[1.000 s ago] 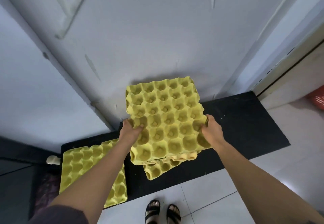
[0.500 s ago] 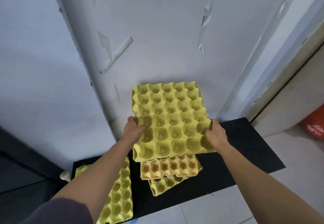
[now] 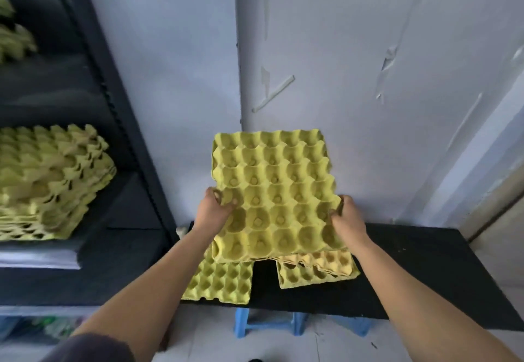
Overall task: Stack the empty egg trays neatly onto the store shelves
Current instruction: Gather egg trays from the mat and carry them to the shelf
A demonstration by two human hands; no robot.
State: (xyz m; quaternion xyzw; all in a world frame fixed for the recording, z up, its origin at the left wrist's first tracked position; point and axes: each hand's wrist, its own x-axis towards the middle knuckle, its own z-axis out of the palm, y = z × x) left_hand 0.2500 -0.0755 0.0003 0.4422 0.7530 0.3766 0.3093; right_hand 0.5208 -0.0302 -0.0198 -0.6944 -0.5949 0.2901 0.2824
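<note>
The yellow-green moulded-pulp egg tray (image 3: 272, 194) is held in the air at the middle of the view, cups up, tilted with its far edge raised toward the wall. Whether others are nested under it cannot be told. The left hand (image 3: 212, 210) grips its 9 o'clock edge and the right hand (image 3: 347, 219) its 3 o'clock edge, thumbs curled over into the outer cups.

It is probably very light and fairly stiff, though the thin rims would likely crush or tear under a hard pinch. Holding two opposite edges should keep it flat for nesting.

Below it at 7 o'clock lies another yellow-green tray (image 3: 221, 282). At 5 o'clock is a paler orange-yellow tray pile (image 3: 317, 271), resting on the black tabletop (image 3: 411, 262). A blue plastic stool (image 3: 269, 324) stands underneath. At 9 o'clock, well apart, an uneven stack of trays (image 3: 48, 183) sits on the dark metal shelf unit (image 3: 119, 134).
</note>
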